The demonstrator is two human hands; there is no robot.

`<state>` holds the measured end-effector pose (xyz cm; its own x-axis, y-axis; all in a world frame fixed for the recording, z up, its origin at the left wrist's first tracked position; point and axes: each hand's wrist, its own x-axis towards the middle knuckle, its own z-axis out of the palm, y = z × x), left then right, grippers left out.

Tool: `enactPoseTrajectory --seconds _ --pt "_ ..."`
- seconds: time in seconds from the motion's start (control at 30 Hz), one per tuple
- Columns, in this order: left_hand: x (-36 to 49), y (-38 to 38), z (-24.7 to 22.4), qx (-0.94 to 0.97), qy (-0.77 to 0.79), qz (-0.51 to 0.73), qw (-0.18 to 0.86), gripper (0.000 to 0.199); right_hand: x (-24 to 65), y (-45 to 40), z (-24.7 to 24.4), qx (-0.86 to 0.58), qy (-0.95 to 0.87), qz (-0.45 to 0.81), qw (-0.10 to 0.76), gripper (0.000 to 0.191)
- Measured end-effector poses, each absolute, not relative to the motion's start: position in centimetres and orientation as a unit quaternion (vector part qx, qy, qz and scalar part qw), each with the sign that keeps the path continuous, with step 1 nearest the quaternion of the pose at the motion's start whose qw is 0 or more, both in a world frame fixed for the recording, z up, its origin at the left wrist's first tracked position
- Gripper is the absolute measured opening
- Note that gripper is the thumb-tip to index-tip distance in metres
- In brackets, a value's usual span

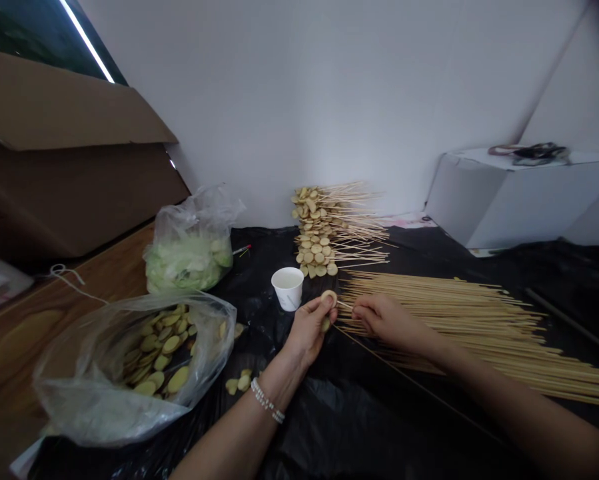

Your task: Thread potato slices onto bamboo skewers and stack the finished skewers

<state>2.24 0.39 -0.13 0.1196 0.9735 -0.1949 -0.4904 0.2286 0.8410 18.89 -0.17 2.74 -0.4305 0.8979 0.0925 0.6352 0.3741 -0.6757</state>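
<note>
Two bare hands worked just right of a white paper cup (pixel 288 288). The left hand (pixel 309 330) pinched a round, pale yellow food slice (pixel 328 298) upright, thumb and fingers closed on its edge. The right hand (pixel 386 319), closed in a narrow pinch, held a thin bamboo skewer (pixel 344 305), whose long axis ran leftward, its tip just beside the slice.

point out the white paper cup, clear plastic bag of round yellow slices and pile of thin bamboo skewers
white paper cup (pixel 288 297), head view, on its outer wall
clear plastic bag of round yellow slices (pixel 76 393), head view, on the bag's wall
pile of thin bamboo skewers (pixel 454 320), head view, on the sticks' middle
</note>
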Motion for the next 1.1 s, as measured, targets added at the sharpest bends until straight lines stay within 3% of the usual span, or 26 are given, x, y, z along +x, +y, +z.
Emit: enactPoseTrajectory --seconds 0.17,0.37,0.47,0.7,0.9,1.1 --pt "2.3 0.6 0.3 0.303 0.381 0.558 0.672 0.026 18.7 -0.3 1.8 -0.467 -0.845 0.083 0.248 0.021" --pt "1.9 0.8 0.5 0.268 0.378 0.577 0.673 0.025 18.9 -1.0 1.6 -0.449 -0.872 -0.101 0.167 0.022" --pt "2.0 0.6 0.4 0.262 0.382 0.569 0.679 0.026 18.8 -1.1 1.7 -0.468 -0.868 -0.055 0.155 0.022" --pt "2.1 0.3 0.7 0.309 0.378 0.548 0.679 0.027 18.9 -0.3 2.6 -0.468 -0.824 0.206 0.242 0.029" --pt "1.8 0.6 1.0 0.312 0.374 0.566 0.665 0.026 19.3 -0.3 2.4 -0.473 -0.839 0.130 0.237 0.026" --pt "1.5 0.8 1.0 0.295 0.383 0.564 0.670 0.027 18.9 -1.0 2.6 -0.501 -0.852 0.027 0.149 0.022"
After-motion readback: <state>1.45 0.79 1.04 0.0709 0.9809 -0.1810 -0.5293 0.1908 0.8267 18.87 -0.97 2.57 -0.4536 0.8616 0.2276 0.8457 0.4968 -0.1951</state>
